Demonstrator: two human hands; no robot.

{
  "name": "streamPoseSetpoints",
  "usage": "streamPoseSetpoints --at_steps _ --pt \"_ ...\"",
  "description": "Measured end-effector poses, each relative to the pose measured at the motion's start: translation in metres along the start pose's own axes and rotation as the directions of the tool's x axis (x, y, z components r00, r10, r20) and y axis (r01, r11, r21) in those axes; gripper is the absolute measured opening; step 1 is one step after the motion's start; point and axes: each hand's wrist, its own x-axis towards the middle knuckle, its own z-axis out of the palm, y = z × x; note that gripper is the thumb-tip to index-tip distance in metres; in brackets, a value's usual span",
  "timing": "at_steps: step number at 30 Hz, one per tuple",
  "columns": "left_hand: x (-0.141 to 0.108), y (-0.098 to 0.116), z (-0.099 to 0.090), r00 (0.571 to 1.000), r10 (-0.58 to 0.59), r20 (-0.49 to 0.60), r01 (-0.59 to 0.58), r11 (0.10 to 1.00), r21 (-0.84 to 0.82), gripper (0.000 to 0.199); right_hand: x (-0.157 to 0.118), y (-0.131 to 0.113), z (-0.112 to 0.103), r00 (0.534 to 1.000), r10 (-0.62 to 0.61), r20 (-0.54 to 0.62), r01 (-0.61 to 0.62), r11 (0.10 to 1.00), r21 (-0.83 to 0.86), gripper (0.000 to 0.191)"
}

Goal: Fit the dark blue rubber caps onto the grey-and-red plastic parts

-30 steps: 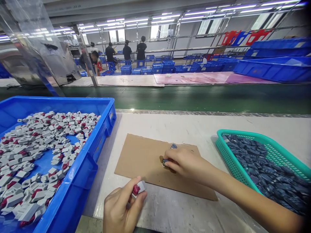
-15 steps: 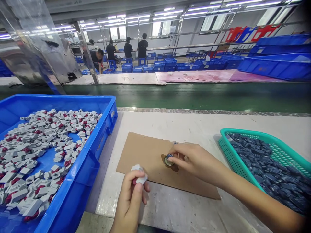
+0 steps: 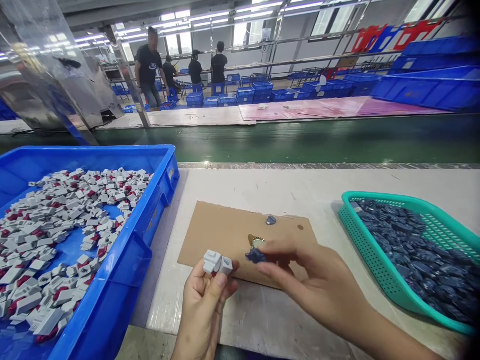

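Note:
My left hand (image 3: pixel 210 300) is closed round a small white and red plastic part (image 3: pixel 214 263), blocky in shape. Between thumb and fingers, my right hand (image 3: pixel 307 280) pinches a dark blue plastic piece (image 3: pixel 255 255), just right of the white part and apart from it. Behind that piece, a bottle cap (image 3: pixel 258 243) with a crimped edge, or something like one, rests in a brown wet-looking patch on a cardboard sheet (image 3: pixel 221 225). Another dark blue piece (image 3: pixel 271 220) lies near the sheet's far edge.
On the left stands a blue bin (image 3: pixel 165 175) of white and red parts. A green basket (image 3: pixel 360 250) at right holds many dark blue pieces. Beyond the table runs a green conveyor belt (image 3: pixel 285 145). Several people are in the background, one person (image 3: pixel 150 70) standing.
My right hand has lifted from the cap with the dark blue piece and come nearer my left hand. The white part has turned in my left fingers. A background person now stands upright.

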Motion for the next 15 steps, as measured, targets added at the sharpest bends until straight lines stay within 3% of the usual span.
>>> streamPoseSetpoints --at_steps 5,15 --pt "-0.006 0.000 0.005 0.994 0.031 0.103 -0.031 1.000 -0.005 0.026 -0.006 -0.008 0.013 0.982 -0.182 -0.048 0.186 0.978 0.099 0.006" --pt "-0.007 0.000 0.003 0.989 0.056 0.136 -0.054 0.998 -0.021 0.024 -0.005 -0.009 0.015 0.983 -0.178 -0.034 0.181 0.974 0.135 0.011"
